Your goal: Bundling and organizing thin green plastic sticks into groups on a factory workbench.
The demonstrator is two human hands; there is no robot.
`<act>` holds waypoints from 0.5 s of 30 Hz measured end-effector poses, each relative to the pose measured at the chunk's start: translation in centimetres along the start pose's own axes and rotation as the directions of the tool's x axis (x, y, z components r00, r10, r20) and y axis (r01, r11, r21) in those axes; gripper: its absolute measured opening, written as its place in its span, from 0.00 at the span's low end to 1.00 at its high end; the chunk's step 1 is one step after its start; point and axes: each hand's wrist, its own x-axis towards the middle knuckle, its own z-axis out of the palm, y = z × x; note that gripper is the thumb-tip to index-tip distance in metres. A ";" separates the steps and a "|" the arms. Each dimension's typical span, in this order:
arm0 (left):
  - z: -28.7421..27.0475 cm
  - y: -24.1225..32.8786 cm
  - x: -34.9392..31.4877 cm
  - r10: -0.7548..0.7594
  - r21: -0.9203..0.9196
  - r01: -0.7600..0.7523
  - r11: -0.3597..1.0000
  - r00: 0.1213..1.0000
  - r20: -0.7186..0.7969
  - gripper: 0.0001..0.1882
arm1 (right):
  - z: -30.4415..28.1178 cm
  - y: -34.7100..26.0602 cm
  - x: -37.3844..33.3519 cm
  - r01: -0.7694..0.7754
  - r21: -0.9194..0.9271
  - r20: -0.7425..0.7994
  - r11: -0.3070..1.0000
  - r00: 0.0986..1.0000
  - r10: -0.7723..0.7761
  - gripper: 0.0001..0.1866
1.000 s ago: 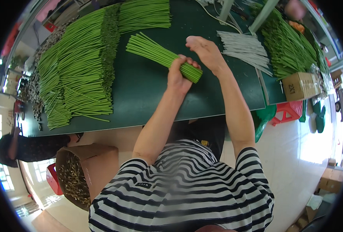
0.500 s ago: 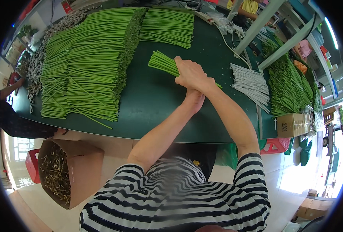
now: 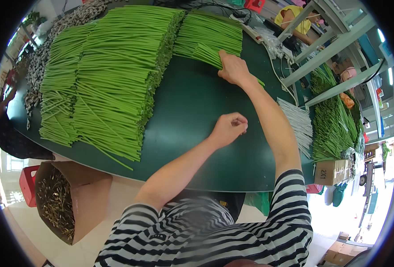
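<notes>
My right hand (image 3: 234, 67) grips a small bundle of green stems (image 3: 206, 54) at the far side of the green table. The bundle's left end lies over the near edge of a flat pile of similar stems (image 3: 210, 29), and its other end shows past my wrist. Closer to me, my left hand (image 3: 229, 129) hovers above bare tabletop with fingers curled in loosely, and nothing shows in it. To the left, a large thick stack of green stems (image 3: 112, 80) covers much of the table (image 3: 192, 102).
Thin pale sticks (image 3: 297, 122) lie right of my right forearm. Beyond them are leafy green stalks (image 3: 334, 120), a cardboard box (image 3: 332, 172) and metal shelf posts (image 3: 330, 80). A power strip (image 3: 252, 33) with cables lies at the back. People sit far right and stand left.
My right hand has carried the stem bundle away from me, up to the far pile. My left hand has come off my right wrist and drawn back toward me. The view has shifted slightly.
</notes>
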 end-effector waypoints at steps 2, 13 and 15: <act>-0.1 0.4 -0.5 -0.009 0.078 0.010 0.997 1.000 -0.010 0.05 | -0.6 0.6 3.3 0.011 -0.008 -0.033 1.000 0.999 -0.012 0.23; 0.1 0.2 -1.0 0.016 0.015 -0.016 1.000 1.000 0.000 0.06 | -1.1 4.0 18.9 0.139 -0.127 -0.065 0.982 0.987 -0.148 0.23; 0.1 0.2 -0.8 -0.006 0.005 0.006 1.000 1.000 0.001 0.06 | -0.8 4.3 20.4 0.156 -0.111 -0.008 0.982 0.988 -0.157 0.22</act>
